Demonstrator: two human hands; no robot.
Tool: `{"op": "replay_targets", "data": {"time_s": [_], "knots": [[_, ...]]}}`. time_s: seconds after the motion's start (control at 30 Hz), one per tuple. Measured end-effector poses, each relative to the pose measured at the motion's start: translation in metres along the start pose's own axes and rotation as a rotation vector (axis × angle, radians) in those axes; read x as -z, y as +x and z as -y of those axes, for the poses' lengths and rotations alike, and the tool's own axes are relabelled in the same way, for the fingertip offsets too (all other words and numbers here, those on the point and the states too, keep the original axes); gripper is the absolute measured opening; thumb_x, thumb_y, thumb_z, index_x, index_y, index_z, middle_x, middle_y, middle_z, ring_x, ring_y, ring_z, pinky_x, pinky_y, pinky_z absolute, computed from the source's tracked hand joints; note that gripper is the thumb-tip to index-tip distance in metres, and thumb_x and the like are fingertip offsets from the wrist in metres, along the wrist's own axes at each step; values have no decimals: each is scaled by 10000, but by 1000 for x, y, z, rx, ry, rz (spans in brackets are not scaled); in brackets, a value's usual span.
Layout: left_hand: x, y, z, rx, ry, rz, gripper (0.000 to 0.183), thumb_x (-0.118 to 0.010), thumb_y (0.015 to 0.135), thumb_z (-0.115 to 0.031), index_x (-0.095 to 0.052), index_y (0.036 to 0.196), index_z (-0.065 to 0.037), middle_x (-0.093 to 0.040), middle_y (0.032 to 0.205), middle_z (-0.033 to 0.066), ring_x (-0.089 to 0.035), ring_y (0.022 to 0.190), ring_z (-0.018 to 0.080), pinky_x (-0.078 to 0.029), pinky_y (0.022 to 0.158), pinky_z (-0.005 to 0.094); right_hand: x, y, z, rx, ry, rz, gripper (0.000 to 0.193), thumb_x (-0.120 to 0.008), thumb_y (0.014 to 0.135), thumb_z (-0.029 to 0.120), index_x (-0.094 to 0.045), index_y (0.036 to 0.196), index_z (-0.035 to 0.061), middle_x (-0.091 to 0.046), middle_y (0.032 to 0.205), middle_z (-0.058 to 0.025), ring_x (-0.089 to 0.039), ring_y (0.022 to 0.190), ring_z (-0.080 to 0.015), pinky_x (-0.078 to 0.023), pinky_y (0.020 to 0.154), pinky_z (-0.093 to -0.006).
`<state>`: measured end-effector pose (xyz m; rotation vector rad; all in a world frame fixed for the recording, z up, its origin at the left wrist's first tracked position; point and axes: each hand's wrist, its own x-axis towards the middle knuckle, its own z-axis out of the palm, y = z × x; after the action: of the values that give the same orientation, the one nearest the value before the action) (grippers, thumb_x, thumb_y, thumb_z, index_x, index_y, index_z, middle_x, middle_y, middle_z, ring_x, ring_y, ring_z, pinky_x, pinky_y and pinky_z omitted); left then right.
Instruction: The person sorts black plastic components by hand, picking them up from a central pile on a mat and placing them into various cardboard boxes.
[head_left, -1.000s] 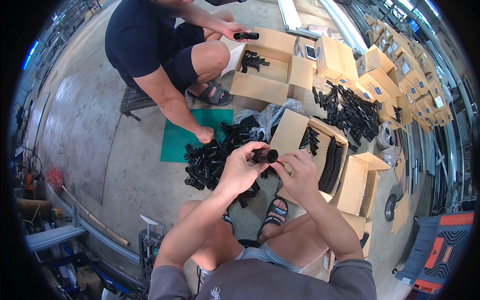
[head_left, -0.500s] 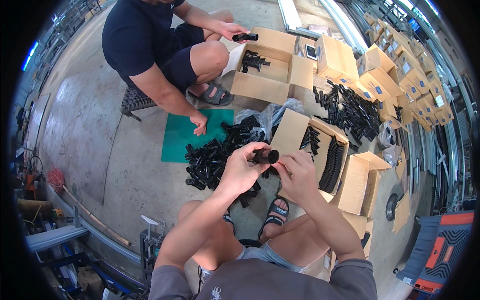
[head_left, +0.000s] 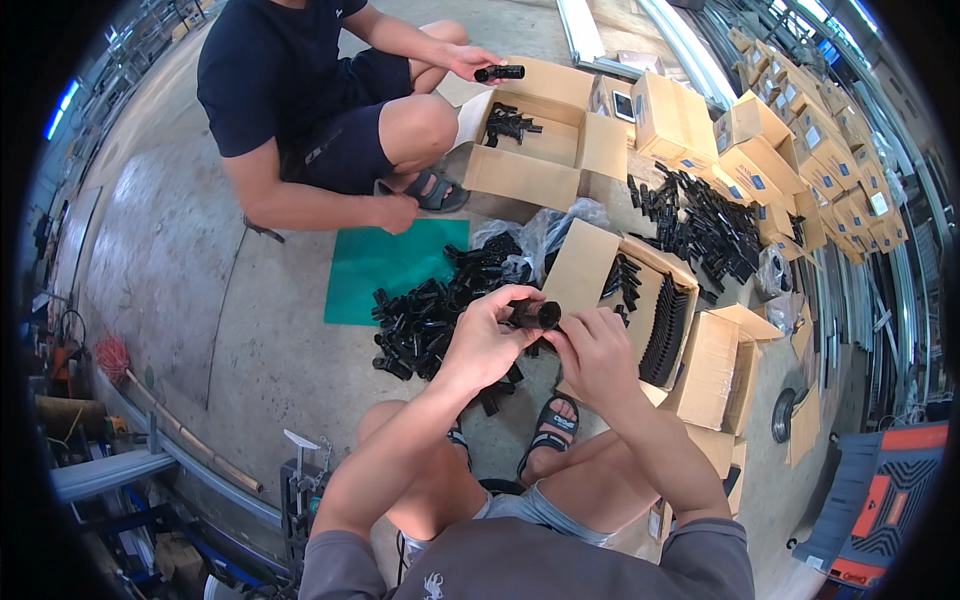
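My left hand (head_left: 487,338) is closed round a black plastic tube fitting (head_left: 540,315), its open round mouth pointing right. Against that end my right hand (head_left: 597,347) is pinched, thumb and forefinger together at the lower rim. Whatever lies between those right fingertips is too small or hidden to make out. Below and left of my hands, a heap of black tube fittings (head_left: 415,335) lies on the floor, partly over a green sheet (head_left: 372,270). Beside my right hand stands an open cardboard box (head_left: 580,275) with black fittings stacked in rows along its right side.
Across from me sits a person whose far hand (head_left: 470,65) holds another black fitting (head_left: 499,73) over an open carton (head_left: 520,178). Loose fittings (head_left: 705,225) lie beyond my box. An opened carton (head_left: 700,385) stands at right, stacked boxes (head_left: 830,150) behind, a long pole (head_left: 195,435) at left.
The other person's near hand has drawn back from the green sheet toward their sandal. My left hand stays on the fitting; my right hand shifts only slightly at its end.
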<state>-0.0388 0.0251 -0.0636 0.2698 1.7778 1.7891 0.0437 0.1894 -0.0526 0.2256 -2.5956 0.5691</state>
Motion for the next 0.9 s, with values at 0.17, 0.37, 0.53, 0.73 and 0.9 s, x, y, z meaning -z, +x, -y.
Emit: {"op": "replay_targets", "data": {"time_s": [0.17,0.37,0.53,0.73,0.9], "knots": [[1,-1,0,9,-11,-11,379,-655,868,117,-655,1211,-44,-690,995,59,-635,885,96,-516,770,238,-4,-1,-3,-51,59,-8,185,-744,848,116,-676,1000,35,-654,912,-98,-613,830,-311,-472,739,-415],[-2,1,8,-70,77,-61,374,-729,833,6,-678,1193,-83,-722,917,67,-648,765,103,-513,697,280,-5,1,-4,-131,161,-48,165,-759,827,115,-703,973,63,-673,904,-87,-644,838,-308,-494,744,-414],[-2,2,5,-2,140,-45,387,-733,832,-23,-679,1209,-93,-741,958,89,-686,857,153,-525,755,310,-3,1,-11,-132,119,8,149,-775,815,140,-695,914,62,-662,878,-83,-639,818,-313,-494,734,-417],[-3,0,0,0,154,-10,372,-717,849,49,-672,1200,-66,-684,960,45,-614,866,91,-514,773,270,-1,2,-16,-84,119,43,185,-780,812,163,-669,908,50,-635,878,-92,-619,820,-323,-491,726,-427],[-5,1,6,-33,147,-8,393,-742,825,10,-678,1201,-84,-724,978,84,-674,896,143,-526,813,295,3,5,-16,9,84,110,217,-777,821,176,-629,882,29,-614,898,-105,-605,836,-325,-497,700,-423]]}}
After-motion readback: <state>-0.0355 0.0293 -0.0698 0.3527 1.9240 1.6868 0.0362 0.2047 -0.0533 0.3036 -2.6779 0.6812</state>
